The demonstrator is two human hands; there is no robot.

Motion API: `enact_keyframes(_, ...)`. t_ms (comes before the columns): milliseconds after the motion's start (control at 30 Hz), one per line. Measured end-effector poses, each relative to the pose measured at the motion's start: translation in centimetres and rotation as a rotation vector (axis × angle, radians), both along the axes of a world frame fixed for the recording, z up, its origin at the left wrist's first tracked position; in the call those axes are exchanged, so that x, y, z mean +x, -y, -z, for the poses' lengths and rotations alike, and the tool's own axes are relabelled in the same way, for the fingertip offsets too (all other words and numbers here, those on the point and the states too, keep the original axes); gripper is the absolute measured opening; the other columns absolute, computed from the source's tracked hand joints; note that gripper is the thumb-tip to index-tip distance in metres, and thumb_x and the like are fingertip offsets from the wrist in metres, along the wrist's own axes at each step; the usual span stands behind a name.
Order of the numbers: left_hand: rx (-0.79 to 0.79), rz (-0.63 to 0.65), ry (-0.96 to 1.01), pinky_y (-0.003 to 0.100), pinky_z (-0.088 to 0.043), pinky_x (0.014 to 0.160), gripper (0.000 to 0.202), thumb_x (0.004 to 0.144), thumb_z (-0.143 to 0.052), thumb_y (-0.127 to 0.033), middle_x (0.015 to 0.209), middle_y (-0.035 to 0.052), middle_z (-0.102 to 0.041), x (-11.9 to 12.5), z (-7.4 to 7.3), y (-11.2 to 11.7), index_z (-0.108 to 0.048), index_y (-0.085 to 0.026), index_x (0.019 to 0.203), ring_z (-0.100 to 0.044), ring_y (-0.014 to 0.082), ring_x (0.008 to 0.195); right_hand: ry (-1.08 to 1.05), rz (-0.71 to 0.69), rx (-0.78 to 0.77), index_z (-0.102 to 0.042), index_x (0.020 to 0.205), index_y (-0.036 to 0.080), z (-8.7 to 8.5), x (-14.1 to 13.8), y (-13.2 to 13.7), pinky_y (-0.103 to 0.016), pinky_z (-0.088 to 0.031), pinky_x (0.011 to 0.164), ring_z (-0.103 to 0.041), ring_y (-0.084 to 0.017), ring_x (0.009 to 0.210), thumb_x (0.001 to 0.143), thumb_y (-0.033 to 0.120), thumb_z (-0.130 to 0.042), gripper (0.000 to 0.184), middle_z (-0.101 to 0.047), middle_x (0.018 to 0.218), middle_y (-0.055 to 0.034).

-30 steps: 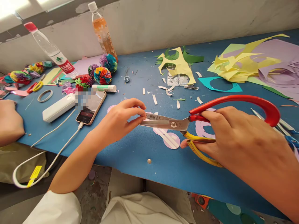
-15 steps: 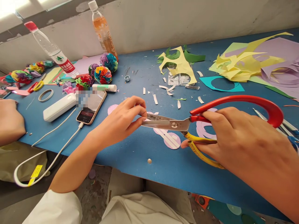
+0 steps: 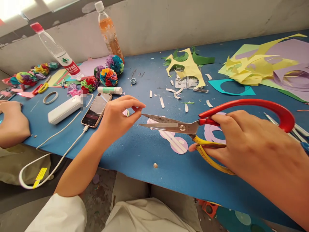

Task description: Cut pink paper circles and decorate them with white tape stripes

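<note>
My right hand [image 3: 256,141] grips large scissors [image 3: 182,128], with one red handle and the other wrapped in yellow. Their blades point left and stand slightly apart. Just off the blade tips, my left hand [image 3: 118,116] is closed, thumb and index finger pinched together. Whatever sits in that pinch is too small to make out. Under the blades, light purple paper circles [image 3: 182,149] lie on the table with white strips across them. A purple paper ring [image 3: 209,132] is partly hidden behind my right hand.
White paper snippets [image 3: 162,102] and yellow offcuts [image 3: 200,77] lie beyond the scissors. To the left are a phone [image 3: 90,117] on a cable, a white power bank [image 3: 64,109], a glue stick [image 3: 113,90] and paper flower balls [image 3: 108,76]. Another person's arm [image 3: 14,124] rests at far left.
My left hand has drawn back to the left and up, off the scissor blades, so the tips now show. The scissors have stayed nearly still. The view has shifted slightly.
</note>
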State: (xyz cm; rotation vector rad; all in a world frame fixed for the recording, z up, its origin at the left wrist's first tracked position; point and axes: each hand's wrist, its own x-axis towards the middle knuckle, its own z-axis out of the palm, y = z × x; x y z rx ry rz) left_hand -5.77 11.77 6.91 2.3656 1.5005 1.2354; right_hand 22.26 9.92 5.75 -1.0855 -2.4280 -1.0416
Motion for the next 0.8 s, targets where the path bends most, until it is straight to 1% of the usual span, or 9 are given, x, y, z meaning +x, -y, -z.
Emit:
enact_keyframes(100, -0.003, -0.016, 0.026, 0.022, -0.050, 0.068, 0.006, 0.079, -0.070, -0.019, 0.079, 0.0002, -0.074, -0.1, 0.1, -0.1, -0.076, -0.018, 0.080, -0.065, 0.0121, 0.073, 0.009, 0.016, -0.010, -0.060, 0.102, 0.006, 0.2, 0.1, 0.0, -0.032, -0.036, 0.059, -0.042, -0.022, 0.062, 0.096, 0.038, -0.037, 0.039, -0.050, 0.075, -0.0078)
enact_keyframes(167, -0.016, -0.044, 0.003, 0.022, -0.049, 0.062, 0.010, 0.081, -0.071, -0.025, 0.071, -0.0004, -0.072, -0.3, 0.2, -0.3, -0.076, -0.018, 0.076, -0.064, 0.0113, 0.066, 0.018, 0.019, -0.023, -0.059, 0.103, 0.006, 0.2, 0.2, 0.1, -0.032, -0.037, 0.060, -0.043, -0.023, 0.063, 0.096, 0.040, -0.037, 0.041, -0.050, 0.076, -0.0081)
enact_keyframes(233, -0.007, -0.076, -0.046, 0.023, -0.050, 0.063, 0.014, 0.083, -0.069, -0.027, 0.069, 0.0000, -0.071, -0.6, 0.4, -0.5, -0.076, -0.018, 0.076, -0.064, 0.0118, 0.065, 0.019, 0.021, -0.031, -0.059, 0.102, 0.006, 0.1, 0.2, 0.1, -0.032, -0.037, 0.060, -0.043, -0.023, 0.063, 0.096, 0.042, -0.038, 0.042, -0.051, 0.076, -0.0082)
enact_keyframes(267, 0.022, -0.085, -0.075, 0.025, -0.052, 0.066, 0.013, 0.085, -0.067, -0.025, 0.075, 0.0012, -0.073, -0.7, 0.5, -0.7, -0.076, -0.018, 0.079, -0.065, 0.0128, 0.069, 0.011, 0.019, -0.023, -0.060, 0.100, 0.006, 0.1, 0.1, 0.1, -0.031, -0.036, 0.059, -0.042, -0.022, 0.062, 0.096, 0.041, -0.038, 0.041, -0.051, 0.076, -0.0081)
enact_keyframes(333, 0.124, -0.091, -0.131, 0.030, -0.054, 0.078, 0.012, 0.086, -0.064, -0.020, 0.096, 0.0046, -0.074, -0.8, 0.7, -0.8, -0.076, -0.019, 0.087, -0.068, 0.0162, 0.086, 0.004, 0.015, -0.018, -0.060, 0.095, 0.007, 0.0, -0.1, 0.0, -0.031, -0.035, 0.057, -0.042, -0.022, 0.061, 0.095, 0.037, -0.040, 0.036, -0.051, 0.074, -0.0081)
enact_keyframes(400, 0.212, -0.050, -0.193, 0.036, -0.053, 0.087, 0.013, 0.086, -0.062, -0.017, 0.110, 0.0069, -0.072, -0.7, 0.7, -0.8, -0.075, -0.019, 0.088, -0.066, 0.0187, 0.098, -0.004, 0.005, -0.016, -0.061, 0.093, 0.007, -0.1, -0.2, 0.0, -0.031, -0.034, 0.056, -0.042, -0.022, 0.060, 0.095, 0.034, -0.040, 0.034, -0.051, 0.073, -0.0083)
enact_keyframes(567, 0.249, 0.210, -0.366, 0.042, -0.050, 0.096, 0.011, 0.086, -0.065, -0.023, 0.109, 0.0076, -0.071, 0.1, 0.8, -0.2, -0.072, -0.019, 0.079, -0.064, 0.0184, 0.099, -0.009, -0.007, -0.034, -0.061, 0.095, 0.006, -0.2, -0.4, 0.0, -0.031, -0.033, 0.056, -0.041, -0.022, 0.061, 0.097, 0.041, -0.036, 0.043, -0.051, 0.073, -0.0090)
enact_keyframes(667, 0.265, 0.213, -0.408, 0.045, -0.048, 0.100, 0.012, 0.088, -0.063, -0.021, 0.112, 0.0073, -0.070, 0.3, 1.0, -0.1, -0.072, -0.021, 0.081, -0.064, 0.0185, 0.101, -0.015, 0.001, -0.033, -0.061, 0.096, 0.006, 0.0, -0.2, 0.1, -0.031, -0.032, 0.055, -0.041, -0.023, 0.061, 0.097, 0.042, -0.035, 0.044, -0.050, 0.073, -0.0089)
enact_keyframes(800, 0.291, 0.211, -0.430, 0.042, -0.049, 0.099, 0.014, 0.088, -0.061, -0.017, 0.110, 0.0062, -0.071, 0.4, 1.3, -0.2, -0.070, -0.020, 0.077, -0.063, 0.0175, 0.100, -0.009, 0.021, -0.055, -0.060, 0.099, 0.005, -0.1, -0.2, 0.3, -0.031, -0.034, 0.056, -0.043, -0.023, 0.063, 0.097, 0.040, -0.035, 0.043, -0.053, 0.076, -0.0101)
